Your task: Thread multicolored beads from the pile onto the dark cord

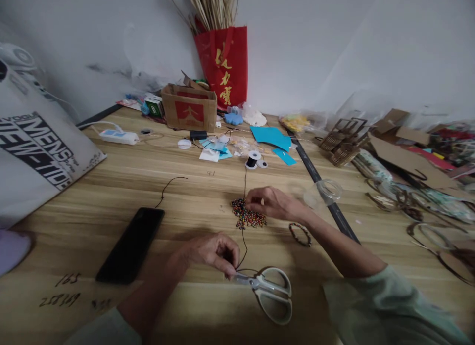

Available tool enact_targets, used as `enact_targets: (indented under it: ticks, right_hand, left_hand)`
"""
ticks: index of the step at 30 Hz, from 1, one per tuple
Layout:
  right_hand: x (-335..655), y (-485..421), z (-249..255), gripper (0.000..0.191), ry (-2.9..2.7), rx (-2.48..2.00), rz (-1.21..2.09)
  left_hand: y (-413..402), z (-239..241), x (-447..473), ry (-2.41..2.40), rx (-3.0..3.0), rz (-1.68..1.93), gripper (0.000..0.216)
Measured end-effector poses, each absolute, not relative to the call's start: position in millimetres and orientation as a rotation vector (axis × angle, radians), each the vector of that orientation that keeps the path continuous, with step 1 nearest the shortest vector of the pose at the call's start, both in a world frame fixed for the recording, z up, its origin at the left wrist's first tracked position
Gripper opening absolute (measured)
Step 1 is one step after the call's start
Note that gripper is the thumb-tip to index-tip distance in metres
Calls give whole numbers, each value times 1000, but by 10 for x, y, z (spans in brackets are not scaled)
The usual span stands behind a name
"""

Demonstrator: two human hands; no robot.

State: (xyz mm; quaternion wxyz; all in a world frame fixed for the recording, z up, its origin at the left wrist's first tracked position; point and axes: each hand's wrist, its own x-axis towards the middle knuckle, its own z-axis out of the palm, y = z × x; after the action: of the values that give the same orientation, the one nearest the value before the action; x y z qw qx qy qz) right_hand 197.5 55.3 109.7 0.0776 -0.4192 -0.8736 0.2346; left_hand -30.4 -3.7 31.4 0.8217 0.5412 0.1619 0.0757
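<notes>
A small heap of multicoloured beads (256,219) lies on the wooden table. My right hand (269,202) reaches over its right side, fingers curled together at the beads; whether a bead is between them is too small to tell. Lower left, my left hand (220,253) pinches a thin black cord (245,241) between thumb and forefinger. The cord runs up across the beads to a spool of black cord (253,160). White-handled scissors (272,290) lie just right of my left hand, blade tips close to its fingers. A beaded bracelet (300,234) rests below my right forearm.
Left of my hands lies a black phone (131,246), with a loose piece of cord (163,191) above it. A clear plastic container (323,192) stands to the right. Behind are blue sheets (270,138), a cardboard box (189,107) and a red bag (230,63). Wicker baskets (341,142) are farther right.
</notes>
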Motion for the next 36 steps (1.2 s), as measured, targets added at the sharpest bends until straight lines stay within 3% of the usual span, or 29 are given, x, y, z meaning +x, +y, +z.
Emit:
enact_targets:
  ticks: [5,10,13,19,24,31,36]
  right_hand:
    - [2029,81,928,20,-2365,-1176,990]
    - [1914,39,479,40,-1614,-1265,1798]
    - [1777,78,344,52,-1305,-1177,1942]
    - [1540,230,467,34,-1626,-1026,1699]
    - [1313,346,578,17,-2097,-1150,1330]
    - [1152,524,538,19,-2762,-1212,813]
    - [1331,573,597,28,-2798,-1423,453]
  left_hand:
    - [-2,435,-339,363,1202,201,36]
    - [-27,393,-301,299,1191,172,35]
    - [-40,323,-281,272,1181,167,33]
    - [-47,276,-275,288,1153,144,34]
    - [-49,226,-283,329,1149,140,34]
    - [-9,192,-283,413,1144,222,35]
    - [30,169,-254,595,1114,323,35]
